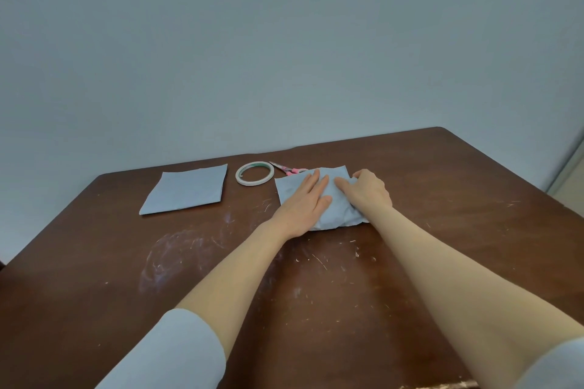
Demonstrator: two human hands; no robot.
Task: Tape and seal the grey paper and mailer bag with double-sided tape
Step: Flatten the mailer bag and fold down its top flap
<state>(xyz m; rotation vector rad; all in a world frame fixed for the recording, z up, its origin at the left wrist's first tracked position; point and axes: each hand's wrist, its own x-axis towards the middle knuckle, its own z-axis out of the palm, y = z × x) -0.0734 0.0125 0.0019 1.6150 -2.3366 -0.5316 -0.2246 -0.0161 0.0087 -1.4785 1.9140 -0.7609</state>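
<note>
A grey mailer bag (287, 188) lies crumpled on the brown table (442, 199), right of centre at the far side. My left hand (305, 202) rests flat on it, fingers spread, pressing it down. My right hand (366, 188) sits on the bag's right part, with its fingers curled around a fold of the material. A flat square of grey paper (186, 188) lies to the left, untouched. Between the paper and the bag sits a roll of double-sided tape (254, 173), lying flat.
Pink-handled scissors (286, 168) lie behind the bag, partly hidden by its far edge. The tabletop shows white scratches and smears (177, 253) in its middle. A plain wall stands right behind the table's far edge (316, 145).
</note>
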